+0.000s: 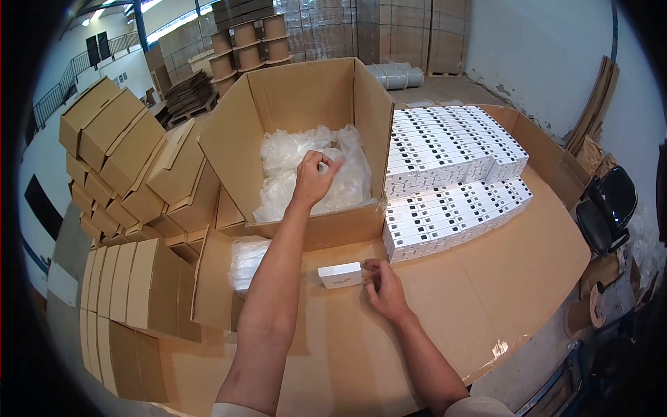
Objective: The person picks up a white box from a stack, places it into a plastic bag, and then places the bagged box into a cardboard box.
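The right hand (385, 288) lies on the cardboard-covered table (486, 292) near its middle, fingertips against the right end of a small white box (340, 275); I cannot tell whether they pinch it. The left hand (314, 178) reaches over the near wall of the open carton (306, 97) and is clenched around a white piece (324, 167), mostly hidden by the fingers, above crumpled clear bags (347, 184). The left forearm partly covers another clear bag (246, 260). Stacked white boxes (451, 174) fill the far right corner. Folded brown cartons (118, 149) crowd the left edge.
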